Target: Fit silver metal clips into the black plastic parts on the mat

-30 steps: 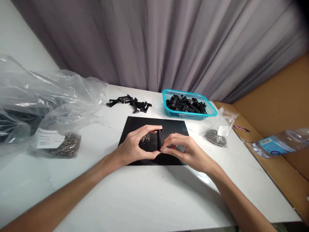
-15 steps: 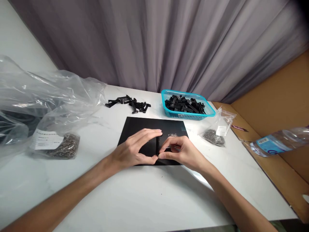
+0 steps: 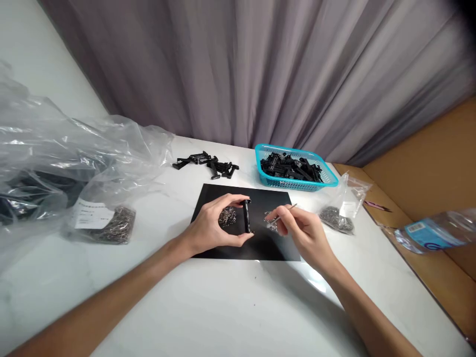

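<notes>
Over a black mat (image 3: 223, 252), my left hand (image 3: 215, 223) grips a slim black plastic bracket (image 3: 246, 216) by its two ends, between thumb and fingers. To its right, my right hand (image 3: 297, 225) is closed round a thin metal rod-shaped tool (image 3: 284, 214), whose kind I cannot make out. Its fingers are over a small pile of tiny metal pieces (image 3: 270, 218) on the mat. A second pile of shiny metal pieces (image 3: 227, 216) shows between my left thumb and fingers, behind the bracket.
Behind the mat lie loose black plastic parts (image 3: 208, 161) and a blue basket (image 3: 297, 184) full of similar parts. Bags of small metal pieces stand left (image 3: 115, 225) and right (image 3: 338, 218). A large clear plastic bag (image 3: 122, 139) covers the left; a bottle (image 3: 431, 233) lies on cardboard at right.
My right hand has moved right, away from the bracket, to the right-hand metal pile, with the tool still in it. My left hand keeps hold of the bracket. The view has shifted slightly.
</notes>
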`<state>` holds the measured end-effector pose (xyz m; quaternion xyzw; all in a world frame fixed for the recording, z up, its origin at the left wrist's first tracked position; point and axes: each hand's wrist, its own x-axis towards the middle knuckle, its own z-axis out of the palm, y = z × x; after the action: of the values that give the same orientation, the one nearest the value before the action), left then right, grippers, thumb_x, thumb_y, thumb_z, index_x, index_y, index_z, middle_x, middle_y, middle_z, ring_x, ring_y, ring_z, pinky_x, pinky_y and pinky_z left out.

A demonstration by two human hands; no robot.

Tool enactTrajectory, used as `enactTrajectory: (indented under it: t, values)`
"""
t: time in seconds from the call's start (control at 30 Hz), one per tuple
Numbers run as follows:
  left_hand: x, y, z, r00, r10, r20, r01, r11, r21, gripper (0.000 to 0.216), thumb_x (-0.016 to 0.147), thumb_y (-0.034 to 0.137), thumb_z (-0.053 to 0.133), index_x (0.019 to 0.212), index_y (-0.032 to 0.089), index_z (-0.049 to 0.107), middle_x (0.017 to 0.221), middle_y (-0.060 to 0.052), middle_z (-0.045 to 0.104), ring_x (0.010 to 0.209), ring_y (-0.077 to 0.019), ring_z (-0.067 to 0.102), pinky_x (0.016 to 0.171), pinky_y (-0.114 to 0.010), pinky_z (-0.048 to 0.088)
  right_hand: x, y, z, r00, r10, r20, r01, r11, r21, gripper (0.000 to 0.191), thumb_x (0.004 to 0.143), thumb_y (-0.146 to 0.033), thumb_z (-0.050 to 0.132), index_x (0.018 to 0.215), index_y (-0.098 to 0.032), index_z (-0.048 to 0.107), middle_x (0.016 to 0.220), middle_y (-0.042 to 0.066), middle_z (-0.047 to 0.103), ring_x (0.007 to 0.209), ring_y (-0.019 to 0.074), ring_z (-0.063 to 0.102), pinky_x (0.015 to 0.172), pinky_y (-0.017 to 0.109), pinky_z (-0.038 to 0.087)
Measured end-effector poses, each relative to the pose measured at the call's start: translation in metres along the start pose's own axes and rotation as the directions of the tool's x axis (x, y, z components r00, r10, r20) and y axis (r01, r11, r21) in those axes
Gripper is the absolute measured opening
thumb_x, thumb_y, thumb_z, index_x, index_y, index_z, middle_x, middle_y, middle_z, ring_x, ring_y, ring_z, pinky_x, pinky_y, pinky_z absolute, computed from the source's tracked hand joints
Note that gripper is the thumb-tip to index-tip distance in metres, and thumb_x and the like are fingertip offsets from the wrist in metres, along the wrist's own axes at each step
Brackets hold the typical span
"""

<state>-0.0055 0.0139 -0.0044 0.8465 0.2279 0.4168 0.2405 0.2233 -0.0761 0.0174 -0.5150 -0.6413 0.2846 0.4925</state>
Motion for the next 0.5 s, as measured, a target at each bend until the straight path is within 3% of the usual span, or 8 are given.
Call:
enactTrajectory:
  t: [0.07, 0.17, 0.5]
  values:
    - [0.000, 0.000, 0.000, 1.000, 0.026, -0.010, -0.026, 0.999, 0.027, 0.067, 0.069, 0.029, 0.087, 0.131, 0.018, 0.062, 0.119, -0.009, 0.073, 0.103, -0.0238, 0.074, 0.096, -0.040, 0.064, -0.002, -0.001, 0.004, 0.999, 0.028, 0.033, -0.033, 0.987, 0.156, 0.030, 0.102, -0.042, 0.062, 0.091, -0.020, 0.079, 0.077, 0.004, 0.070, 0.066, 0.0148, 0.063, 0.063, 0.028, 0.054]
    - [0.001, 0.001, -0.001, 0.999, 0.047, -0.016, -0.046, 0.998, 0.050, 0.066, 0.069, 0.029, 0.087, 0.130, 0.018, 0.062, 0.117, -0.009, 0.074, 0.101, -0.0236, 0.074, 0.094, -0.040, 0.064, -0.003, -0.003, 0.009, 0.997, 0.025, 0.077, -0.044, 0.967, 0.252, 0.024, 0.100, -0.038, 0.067, 0.091, -0.020, 0.080, 0.083, 0.005, 0.075, 0.069, 0.0146, 0.069, 0.066, 0.028, 0.058]
    - [-0.002, 0.004, 0.000, 0.995, 0.056, -0.078, -0.046, 0.992, 0.119, 0.063, 0.065, 0.023, 0.085, 0.124, 0.017, 0.065, 0.105, -0.006, 0.075, 0.092, -0.0212, 0.074, 0.085, -0.035, 0.064, -0.004, 0.002, 0.017, 0.991, -0.017, 0.134, -0.012, 0.976, 0.216, 0.026, 0.101, -0.036, 0.064, 0.089, -0.019, 0.080, 0.083, 0.006, 0.078, 0.070, 0.0161, 0.072, 0.069, 0.030, 0.063]
